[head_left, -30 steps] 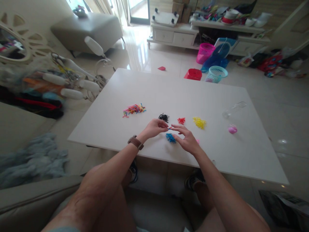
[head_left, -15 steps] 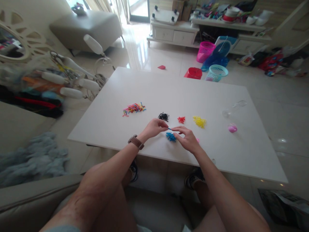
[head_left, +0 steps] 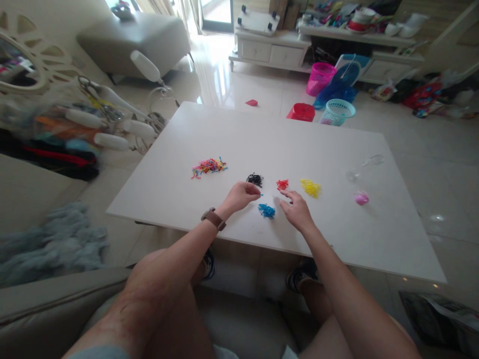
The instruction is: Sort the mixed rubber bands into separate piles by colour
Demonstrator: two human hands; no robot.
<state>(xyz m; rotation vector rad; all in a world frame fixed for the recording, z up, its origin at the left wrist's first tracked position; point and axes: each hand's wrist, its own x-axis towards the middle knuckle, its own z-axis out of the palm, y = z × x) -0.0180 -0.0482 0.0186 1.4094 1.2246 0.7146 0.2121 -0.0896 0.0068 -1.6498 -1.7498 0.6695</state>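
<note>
My left hand [head_left: 242, 194] pinches a small blue rubber band [head_left: 261, 195], which pokes out past the fingertips. Just beyond that hand lies a pile of black bands [head_left: 255, 179]. My right hand [head_left: 297, 207] hovers over the table, empty, with thumb and forefinger apart. Its forefinger reaches the near edge of a small red pile [head_left: 282, 184]; I cannot tell whether it touches. Between and below the hands sits a heap of blue bands [head_left: 267, 211]. Yellow bands [head_left: 311, 188] are right of the red ones. A mixed-colour pile [head_left: 209, 167] lies farther left.
The white table [head_left: 157, 199] spans the space before my knees. On its right side are a pink object [head_left: 361, 198] and a clear plastic item [head_left: 370, 162]. A lamp with white shades [head_left: 138, 129] stands close to the left edge. Baskets [head_left: 337, 112] stand on the floor beyond.
My right hand has let go of the blue band and moved away to the right, its fingers spreading near the red pile. My left hand keeps the band, almost in place.
</note>
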